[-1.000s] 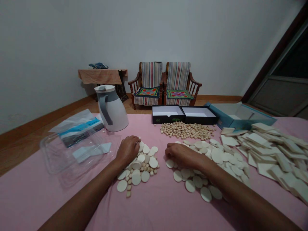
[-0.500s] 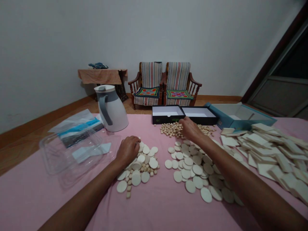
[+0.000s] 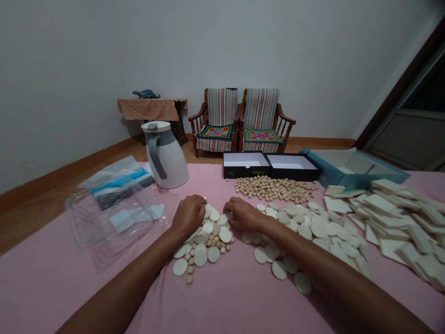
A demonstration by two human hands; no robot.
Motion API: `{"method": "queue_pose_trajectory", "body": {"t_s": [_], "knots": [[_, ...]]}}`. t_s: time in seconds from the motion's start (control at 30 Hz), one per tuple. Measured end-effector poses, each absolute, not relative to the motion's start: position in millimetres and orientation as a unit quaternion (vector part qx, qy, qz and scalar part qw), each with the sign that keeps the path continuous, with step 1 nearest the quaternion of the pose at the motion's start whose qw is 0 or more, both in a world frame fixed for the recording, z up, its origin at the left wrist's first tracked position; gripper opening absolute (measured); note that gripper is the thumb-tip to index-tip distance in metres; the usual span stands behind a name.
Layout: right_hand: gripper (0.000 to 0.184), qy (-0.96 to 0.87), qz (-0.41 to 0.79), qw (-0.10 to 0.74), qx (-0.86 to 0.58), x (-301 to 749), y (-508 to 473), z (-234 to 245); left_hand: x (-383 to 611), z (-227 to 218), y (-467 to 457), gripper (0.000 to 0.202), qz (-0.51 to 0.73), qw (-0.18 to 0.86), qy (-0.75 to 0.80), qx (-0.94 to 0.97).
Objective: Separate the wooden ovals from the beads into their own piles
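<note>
My left hand [image 3: 189, 215] rests at the upper left edge of a mixed pile, its fingers curled in; whatever they hold is hidden. That pile has flat round wooden discs [image 3: 200, 255] lying over small wooden beads [image 3: 212, 241]. Across from it, my right hand [image 3: 243, 214] is at the pile's right edge, its fingers bent down and closed at a pale wooden disc [image 3: 229, 215]. Under and beside my right forearm spreads a larger heap of wooden discs [image 3: 320, 227]. Beyond it lies a separate heap of small beads [image 3: 274, 188].
A black box with two compartments [image 3: 246, 172] and a blue box [image 3: 361, 178] stand at the back. Rectangular wooden pieces [image 3: 399, 218] are heaped on the right. On the left are a white jug [image 3: 172, 162], clear plastic trays [image 3: 104, 218] and a blue-striped packet [image 3: 121, 181].
My right hand has come from the bead heap toward me and left, to the mixed pile. My left hand stays at that pile. The whole view has shifted slightly.
</note>
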State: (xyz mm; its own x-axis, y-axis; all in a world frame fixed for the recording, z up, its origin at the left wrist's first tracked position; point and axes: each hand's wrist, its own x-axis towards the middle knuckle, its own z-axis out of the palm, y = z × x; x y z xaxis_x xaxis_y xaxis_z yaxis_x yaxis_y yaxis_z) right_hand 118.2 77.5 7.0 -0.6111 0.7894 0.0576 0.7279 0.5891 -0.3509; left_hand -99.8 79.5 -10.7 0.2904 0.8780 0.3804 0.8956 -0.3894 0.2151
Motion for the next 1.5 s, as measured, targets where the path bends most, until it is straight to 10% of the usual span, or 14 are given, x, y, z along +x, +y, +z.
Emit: {"method": "queue_pose_trajectory", "body": {"t_s": [0.43,0.63,1.5], "knots": [[0.032,-0.853,0.142,0.006,-0.502,238.0,15.7,83.9,-100.3,-9.6,80.4,0.022,-0.214,0.011,-0.555,-0.804],[0.029,-0.877,0.207,0.120,-0.417,170.8,28.6,54.5,-101.1,-12.2,81.9,0.022,-0.217,0.015,-0.553,-0.804],[0.021,-0.837,0.205,0.102,-0.497,123.7,43.7,14.1,-100.2,-12.3,80.9,0.022,-0.222,0.022,-0.554,-0.802]]}}
